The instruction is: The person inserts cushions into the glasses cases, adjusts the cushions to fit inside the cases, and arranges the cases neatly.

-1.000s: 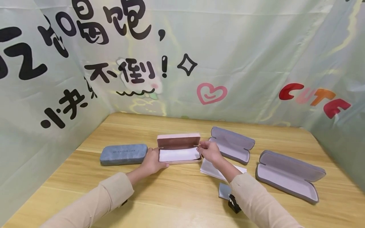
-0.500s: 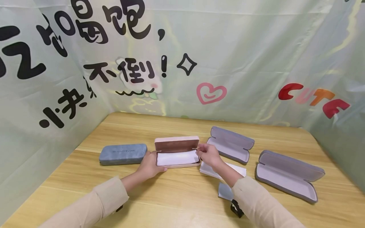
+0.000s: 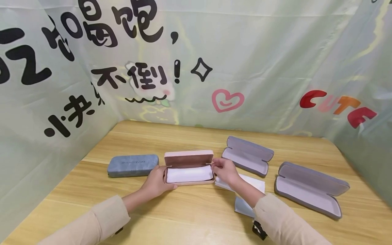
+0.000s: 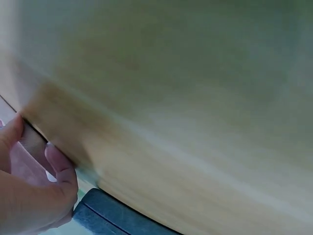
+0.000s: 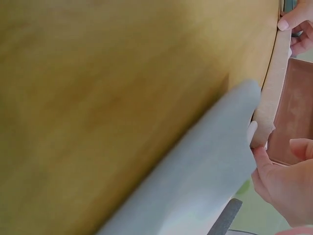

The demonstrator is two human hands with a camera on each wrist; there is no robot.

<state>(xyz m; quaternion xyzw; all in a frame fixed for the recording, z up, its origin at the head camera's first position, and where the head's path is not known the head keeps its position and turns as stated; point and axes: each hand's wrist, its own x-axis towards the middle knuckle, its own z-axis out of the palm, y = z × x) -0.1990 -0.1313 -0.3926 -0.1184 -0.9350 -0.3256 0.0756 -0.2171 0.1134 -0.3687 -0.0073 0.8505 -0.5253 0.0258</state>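
A pink glasses case [image 3: 189,158] stands open on the table, its lid tilted up at the back. Inside it lies a white cloth [image 3: 190,174] that covers the base. My left hand [image 3: 154,181] grips the case's left end, thumb along the front edge; the left wrist view shows finger and thumb on its side. At the right end, my right hand [image 3: 226,170] holds the case by its corner with curled fingers. The right wrist view shows that hand [image 5: 288,183] at the case end, with the pink lining [image 5: 296,107] beside it.
Left of the pink case is a closed blue glasses case [image 3: 133,166]. Two grey cases, one smaller [image 3: 245,162] and one larger [image 3: 309,194], stand open on the right. A white folded cloth [image 3: 254,182] and a blue-grey cloth [image 3: 243,206] lie partly under the right forearm.
The pink glasses case has slid toward me and slightly left, with both hands moving along with it. The other cases and the cloths have stayed where they were.
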